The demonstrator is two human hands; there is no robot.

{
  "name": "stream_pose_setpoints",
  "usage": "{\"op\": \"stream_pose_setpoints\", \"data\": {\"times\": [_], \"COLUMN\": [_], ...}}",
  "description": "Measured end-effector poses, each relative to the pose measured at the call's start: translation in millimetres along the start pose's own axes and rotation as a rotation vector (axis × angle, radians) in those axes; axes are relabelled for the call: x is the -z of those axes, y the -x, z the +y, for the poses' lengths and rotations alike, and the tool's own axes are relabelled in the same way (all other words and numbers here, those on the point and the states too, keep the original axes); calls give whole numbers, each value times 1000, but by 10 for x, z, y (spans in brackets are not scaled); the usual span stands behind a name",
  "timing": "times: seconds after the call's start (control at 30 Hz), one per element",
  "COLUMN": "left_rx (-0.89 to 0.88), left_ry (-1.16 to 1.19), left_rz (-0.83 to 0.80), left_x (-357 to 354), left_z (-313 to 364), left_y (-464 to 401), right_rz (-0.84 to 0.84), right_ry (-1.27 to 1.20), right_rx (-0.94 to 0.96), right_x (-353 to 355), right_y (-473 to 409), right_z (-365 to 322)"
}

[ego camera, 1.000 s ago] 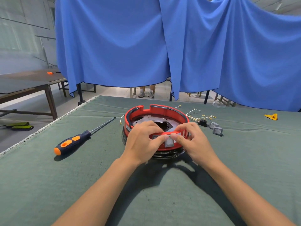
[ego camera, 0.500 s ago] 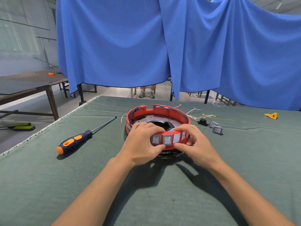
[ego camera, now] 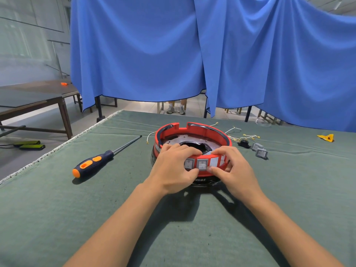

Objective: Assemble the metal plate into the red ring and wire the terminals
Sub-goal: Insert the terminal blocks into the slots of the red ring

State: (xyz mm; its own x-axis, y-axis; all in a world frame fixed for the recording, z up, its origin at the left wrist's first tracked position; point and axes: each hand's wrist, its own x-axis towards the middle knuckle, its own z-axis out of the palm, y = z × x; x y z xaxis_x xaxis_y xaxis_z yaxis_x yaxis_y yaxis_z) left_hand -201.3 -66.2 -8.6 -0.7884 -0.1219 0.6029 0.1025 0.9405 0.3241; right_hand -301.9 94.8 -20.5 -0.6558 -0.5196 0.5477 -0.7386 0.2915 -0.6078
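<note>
The red ring [ego camera: 204, 130] sits mid-table on a black base, with the metal plate [ego camera: 173, 139] lying inside it. Two grey rocker switches [ego camera: 202, 164] are set in the ring's near wall, beside an empty slot. My left hand [ego camera: 173, 166] grips the near left of the ring, fingers over the rim, thumb under the switches. My right hand [ego camera: 233, 168] holds the near right side, thumb at the lower edge by the second switch. Loose wires with yellow terminals [ego camera: 248, 135] and two more grey switches [ego camera: 260, 150] lie to the right behind the ring.
An orange-and-black screwdriver [ego camera: 96, 160] lies to the left on the green table cover [ego camera: 77, 218]. A small yellow piece [ego camera: 326, 137] rests far right. Blue curtains hang behind the table; its left edge drops to the floor beside another table [ego camera: 38, 97].
A grey switch held between my fingers a second ago now sits in the ring's near wall. My fingers have drawn back off the switch faces to the ring's rim and lower edge.
</note>
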Motion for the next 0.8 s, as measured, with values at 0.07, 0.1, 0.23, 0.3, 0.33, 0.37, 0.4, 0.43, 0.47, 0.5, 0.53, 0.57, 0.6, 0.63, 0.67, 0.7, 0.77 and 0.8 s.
{"op": "stream_pose_setpoints", "data": {"times": [0.07,0.1,0.23,0.3,0.33,0.37,0.4,0.43,0.47,0.5,0.53,0.57,0.6,0.63,0.67,0.7,0.77,0.8], "left_rx": [16,27,15,-10,-6,8,27,46,63,74,75,71,67,59,44,18,-36,-56], "left_ry": [-24,-62,-186,-205,-212,-225,-240,-256,-269,-283,-302,-318,-332,-345,-359,-375,-401,-402], "left_rz": [29,53,153,185,175,158,148,149,155,164,176,188,195,193,193,203,226,240], "left_x": [-16,-32,-142,-198,-222,-247,-271,-293,-320,-352,-394,-443,-494,-541,-586,-610,-668,-685], "left_z": [44,76,235,307,340,376,409,442,479,514,544,566,582,586,575,551,468,428], "left_y": [11,18,25,-3,-26,-52,-84,-123,-165,-209,-256,-302,-348,-387,-415,-436,-466,-465], "right_rz": [9,15,73,147,200,256,307,347,370,374,369,360,357,361,367,374,350,318], "right_ry": [-30,-40,-64,-86,-82,-64,-33,5,42,80,118,155,183,196,194,187,215,253], "right_rx": [8,10,-21,-74,-116,-165,-219,-278,-345,-410,-468,-519,-562,-604,-641,-671,-731,-749], "right_x": [-6,-10,22,83,120,161,202,241,281,320,356,390,422,454,484,511,533,532], "right_y": [8,14,4,-37,-66,-94,-122,-147,-164,-175,-182,-190,-206,-223,-250,-290,-378,-415], "right_z": [-10,-11,35,84,123,175,244,323,406,487,571,659,747,827,897,941,1023,1054]}}
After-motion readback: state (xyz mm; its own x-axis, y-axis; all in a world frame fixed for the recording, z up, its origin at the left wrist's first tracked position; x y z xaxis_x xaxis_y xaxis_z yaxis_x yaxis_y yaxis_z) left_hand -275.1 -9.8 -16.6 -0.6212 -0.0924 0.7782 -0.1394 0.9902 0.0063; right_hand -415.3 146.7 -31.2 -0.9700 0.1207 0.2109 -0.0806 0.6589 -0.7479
